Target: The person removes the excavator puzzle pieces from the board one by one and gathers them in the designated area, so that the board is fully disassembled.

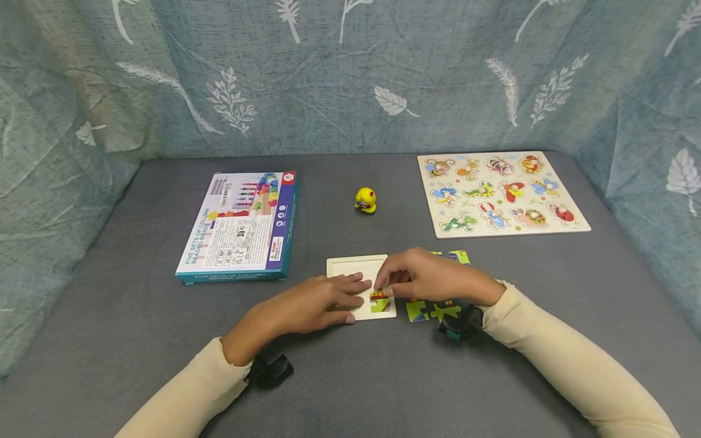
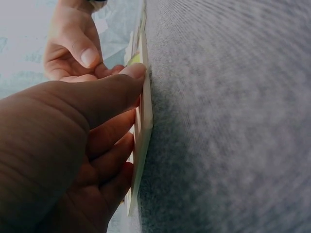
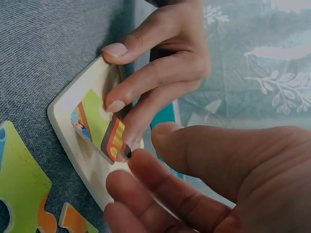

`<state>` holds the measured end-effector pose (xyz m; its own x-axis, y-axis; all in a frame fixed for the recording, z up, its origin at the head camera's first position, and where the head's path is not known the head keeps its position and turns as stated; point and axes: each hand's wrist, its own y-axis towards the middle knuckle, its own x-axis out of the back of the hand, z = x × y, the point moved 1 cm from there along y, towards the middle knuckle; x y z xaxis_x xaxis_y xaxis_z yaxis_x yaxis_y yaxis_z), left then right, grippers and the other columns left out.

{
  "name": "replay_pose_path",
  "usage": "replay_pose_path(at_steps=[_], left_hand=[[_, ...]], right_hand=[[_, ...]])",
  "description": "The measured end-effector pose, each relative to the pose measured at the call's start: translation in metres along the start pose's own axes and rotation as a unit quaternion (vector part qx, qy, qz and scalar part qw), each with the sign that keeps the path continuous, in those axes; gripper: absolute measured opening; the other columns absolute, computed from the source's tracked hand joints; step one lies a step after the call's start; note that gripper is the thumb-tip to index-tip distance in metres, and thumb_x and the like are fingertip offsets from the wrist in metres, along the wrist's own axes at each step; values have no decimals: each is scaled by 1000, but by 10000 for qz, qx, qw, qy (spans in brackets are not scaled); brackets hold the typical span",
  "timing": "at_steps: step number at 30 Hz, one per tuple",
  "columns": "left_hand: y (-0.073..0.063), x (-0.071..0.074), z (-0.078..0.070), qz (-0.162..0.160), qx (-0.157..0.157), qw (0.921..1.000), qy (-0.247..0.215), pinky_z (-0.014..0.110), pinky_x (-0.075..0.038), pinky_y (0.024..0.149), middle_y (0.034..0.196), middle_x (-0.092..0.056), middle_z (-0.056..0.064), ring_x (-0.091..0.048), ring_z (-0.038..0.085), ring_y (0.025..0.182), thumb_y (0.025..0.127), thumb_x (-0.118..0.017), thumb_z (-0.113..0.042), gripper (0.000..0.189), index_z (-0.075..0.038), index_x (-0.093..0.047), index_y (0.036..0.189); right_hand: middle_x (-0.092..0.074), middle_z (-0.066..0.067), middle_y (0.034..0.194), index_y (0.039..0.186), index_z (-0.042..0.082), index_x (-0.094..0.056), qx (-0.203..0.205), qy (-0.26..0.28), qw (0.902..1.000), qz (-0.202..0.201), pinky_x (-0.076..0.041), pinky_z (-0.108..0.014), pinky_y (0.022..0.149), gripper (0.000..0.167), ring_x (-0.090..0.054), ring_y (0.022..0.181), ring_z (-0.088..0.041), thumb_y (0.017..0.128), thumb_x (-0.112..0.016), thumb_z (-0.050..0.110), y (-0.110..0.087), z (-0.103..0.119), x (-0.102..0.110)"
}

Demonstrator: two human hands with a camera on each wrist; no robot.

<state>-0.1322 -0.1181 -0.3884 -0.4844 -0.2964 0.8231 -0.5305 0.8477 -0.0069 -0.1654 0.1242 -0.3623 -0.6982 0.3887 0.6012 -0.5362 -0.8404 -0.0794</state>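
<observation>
A pale wooden puzzle tray (image 1: pixel 341 266) lies on the table in front of me. My left hand (image 1: pixel 320 303) rests on it, fingers spread and nearly straight, with the thumb at its near edge. In the tray's near right corner sits a green puzzle piece (image 3: pixel 98 119). A piece with a red and yellow strip (image 3: pixel 116 138) adjoins it. My right hand (image 1: pixel 429 277) touches the strip's dark end with bent fingertips, and its thumb stands apart in the right wrist view. Left fingertips are close beside the same piece. Loose green puzzle pieces (image 1: pixel 418 311) lie under my right wrist.
A boxed bead set (image 1: pixel 235 225) lies at the left. A small yellow toy figure (image 1: pixel 366 199) stands beyond the tray. At the back right is a wooden insect peg puzzle (image 1: pixel 501 194). A patterned curtain (image 1: pixel 328 79) borders the grey table (image 1: pixel 350 377).
</observation>
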Motion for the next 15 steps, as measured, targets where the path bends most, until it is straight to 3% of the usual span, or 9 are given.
replay_pose_path(at_steps=[15], left_hand=[[0, 0, 0, -37, -82, 9999, 68, 43, -33, 109, 145, -48, 6, -36, 22, 138, 94, -66, -19, 36, -7, -65, 128]], right_hand=[[-62, -1, 92, 101, 5, -71, 215, 43, 9997, -83, -51, -27, 73, 18, -58, 82, -10, 89, -64, -5, 5, 0, -6]])
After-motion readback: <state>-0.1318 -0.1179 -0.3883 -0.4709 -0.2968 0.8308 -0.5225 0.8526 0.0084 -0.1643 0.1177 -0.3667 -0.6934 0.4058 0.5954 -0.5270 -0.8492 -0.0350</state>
